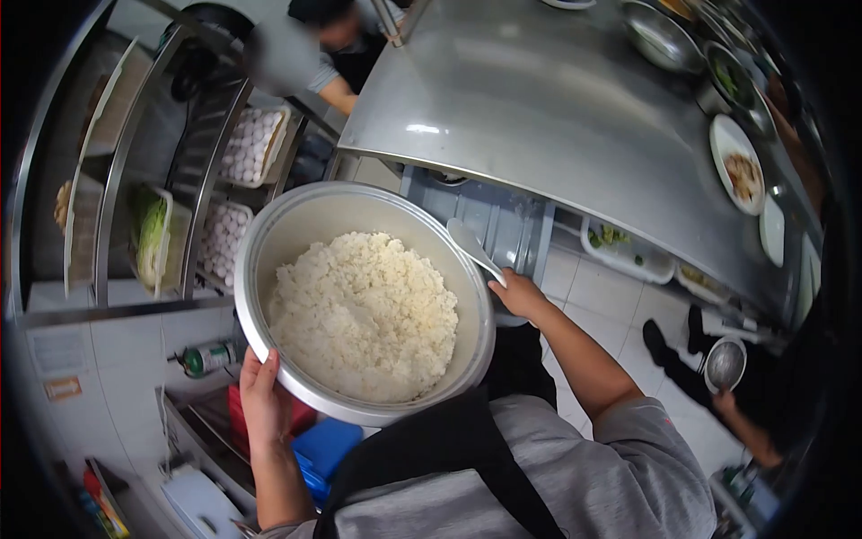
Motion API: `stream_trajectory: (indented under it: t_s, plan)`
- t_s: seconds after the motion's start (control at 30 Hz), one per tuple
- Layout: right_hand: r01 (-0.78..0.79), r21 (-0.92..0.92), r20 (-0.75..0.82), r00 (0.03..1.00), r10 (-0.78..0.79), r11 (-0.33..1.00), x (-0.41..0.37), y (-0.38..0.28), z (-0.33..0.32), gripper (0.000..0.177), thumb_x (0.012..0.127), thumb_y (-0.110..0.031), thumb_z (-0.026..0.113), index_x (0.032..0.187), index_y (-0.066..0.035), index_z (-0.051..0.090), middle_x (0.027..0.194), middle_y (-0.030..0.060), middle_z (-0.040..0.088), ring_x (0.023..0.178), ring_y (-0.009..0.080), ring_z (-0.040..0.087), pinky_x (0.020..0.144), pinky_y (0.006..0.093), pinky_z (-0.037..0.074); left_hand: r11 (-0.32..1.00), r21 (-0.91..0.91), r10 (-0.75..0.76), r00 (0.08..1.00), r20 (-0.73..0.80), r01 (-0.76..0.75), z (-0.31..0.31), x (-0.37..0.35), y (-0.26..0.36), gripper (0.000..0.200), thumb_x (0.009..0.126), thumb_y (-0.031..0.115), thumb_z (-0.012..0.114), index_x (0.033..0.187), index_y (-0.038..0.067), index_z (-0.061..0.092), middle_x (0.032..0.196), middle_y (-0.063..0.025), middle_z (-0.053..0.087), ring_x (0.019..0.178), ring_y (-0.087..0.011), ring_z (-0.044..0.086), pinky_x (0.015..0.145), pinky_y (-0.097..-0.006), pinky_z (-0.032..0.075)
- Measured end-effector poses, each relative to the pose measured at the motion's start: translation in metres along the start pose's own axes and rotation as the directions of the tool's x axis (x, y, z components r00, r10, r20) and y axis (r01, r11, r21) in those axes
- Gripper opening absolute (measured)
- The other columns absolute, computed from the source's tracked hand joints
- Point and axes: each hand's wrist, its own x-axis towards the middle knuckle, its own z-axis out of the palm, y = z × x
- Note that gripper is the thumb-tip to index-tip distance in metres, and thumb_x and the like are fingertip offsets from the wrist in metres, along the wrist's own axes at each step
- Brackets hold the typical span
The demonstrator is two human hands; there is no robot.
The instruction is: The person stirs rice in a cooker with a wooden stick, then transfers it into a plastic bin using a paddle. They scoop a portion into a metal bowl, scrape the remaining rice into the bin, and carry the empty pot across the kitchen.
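A large round metal pot (252, 242) is held in front of my body, tilted a little in view. White cooked rice (368, 314) fills much of it, heaped unevenly. My left hand (262, 386) grips the rim on the near left side, thumb over the edge. On the opposite side, my right hand (519, 295) is closed round the handle of a white rice paddle (473, 250). The paddle's blade lies over the pot's rim, pointing away from me. My right hand is close beside the pot's outer wall; whether its fingers also support the pot is hidden.
A steel worktable (503, 108) stands ahead, with metal bowls (664, 38) and a white oval plate (737, 163) on it. Shelving at left holds egg trays (254, 145) and cabbage (151, 238). One co-worker (337, 67) is behind the table; another, at right, holds a strainer (725, 364).
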Motion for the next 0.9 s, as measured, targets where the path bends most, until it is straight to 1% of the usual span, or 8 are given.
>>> stream_trajectory:
  t_s: [0.07,0.1,0.2,0.27,0.33,0.43,0.73,0.9]
  plan:
    - [0.08,0.043,-0.012,0.997,-0.079,0.996,-0.011,-0.001,-0.04,0.048,0.096,-0.039,0.051,0.123,0.0,0.046,0.095,0.0214,0.063,0.083,0.0345,0.063,0.079,0.0419,0.05,1.0,0.009,0.017,0.999,-0.045,-0.017,0.025,-0.015,0.002,0.033,0.097,0.01,0.048,0.128,-0.001,0.049,0.121,-0.011,0.06,0.11,-0.0185,0.058,0.099,-0.0327,0.042]
    - [0.18,0.104,0.153,0.969,-0.195,0.978,-0.019,-0.013,-0.071,0.043,0.097,-0.037,0.049,0.124,-0.003,0.045,0.09,0.0197,0.063,0.08,0.0321,0.063,0.075,0.0418,0.05,0.999,0.037,0.016,0.997,-0.073,-0.014,0.034,-0.023,0.006,0.032,0.097,0.011,0.05,0.127,0.001,0.049,0.119,-0.0105,0.061,0.109,-0.0185,0.058,0.096,-0.0326,0.044]
    - [0.169,0.3,0.594,0.737,-0.323,0.939,-0.058,-0.078,-0.15,0.028,0.099,-0.03,0.046,0.115,-0.008,0.047,0.08,0.015,0.062,0.071,0.0281,0.061,0.065,0.0408,0.047,0.998,0.069,-0.003,0.987,-0.163,0.014,0.059,-0.045,0.005,0.033,0.097,0.011,0.05,0.128,0.002,0.048,0.118,-0.0095,0.061,0.104,-0.0172,0.06,0.091,-0.0305,0.047]
    - [0.312,0.358,0.622,0.624,-0.474,0.88,-0.079,-0.112,-0.165,0.022,0.098,-0.026,0.047,0.112,-0.009,0.05,0.076,0.013,0.063,0.068,0.0277,0.063,0.062,0.0406,0.048,0.991,0.129,-0.005,0.975,-0.221,0.035,0.085,-0.056,0.001,0.033,0.097,0.011,0.05,0.129,0.003,0.047,0.113,-0.0074,0.062,0.097,-0.013,0.061,0.084,-0.0278,0.05]
    - [0.679,0.102,0.633,0.52,-0.574,0.727,-0.1,-0.152,-0.175,0.015,0.096,-0.018,0.048,0.106,-0.009,0.054,0.071,0.0144,0.063,0.069,0.029,0.066,0.061,0.039,0.051,0.987,0.143,-0.037,0.974,-0.222,0.071,0.102,-0.066,-0.008,0.032,0.098,0.011,0.049,0.129,0.003,0.047,0.111,-0.0063,0.062,0.092,-0.0108,0.061,0.078,-0.0258,0.05]
    - [0.861,-0.074,0.612,0.437,-0.659,0.503,-0.113,-0.179,-0.148,0.017,0.087,-0.013,0.053,0.101,-0.005,0.059,0.072,0.0141,0.066,0.069,0.0298,0.068,0.059,0.0388,0.053,0.993,0.086,-0.06,0.966,-0.253,0.084,0.112,-0.072,-0.014,0.035,0.099,0.013,0.049,0.132,0.003,0.045,0.115,-0.008,0.061,0.098,-0.0144,0.061,0.083,-0.0291,0.05]
    - [0.863,-0.263,0.624,0.494,-0.606,0.432,-0.117,-0.198,-0.121,0.017,0.081,-0.01,0.055,0.094,-0.003,0.062,0.073,0.0108,0.069,0.068,0.0258,0.07,0.056,0.0388,0.054,0.996,0.048,-0.046,0.92,-0.388,0.07,0.143,-0.101,-0.035,0.036,0.1,0.015,0.046,0.134,0.004,0.042,0.118,-0.0103,0.06,0.1,-0.0175,0.062,0.082,-0.032,0.054]
    - [0.893,-0.026,0.799,0.288,-0.528,0.448,-0.096,-0.169,-0.14,0.023,0.084,-0.013,0.053,0.102,-0.001,0.061,0.085,0.0175,0.068,0.081,0.0339,0.068,0.069,0.0457,0.054,0.994,0.104,0.005,0.916,-0.402,0.041,0.156,-0.112,-0.03,0.035,0.101,0.017,0.045,0.132,0.003,0.04,0.112,-0.0094,0.061,0.088,-0.0158,0.065,0.07,-0.0306,0.057]
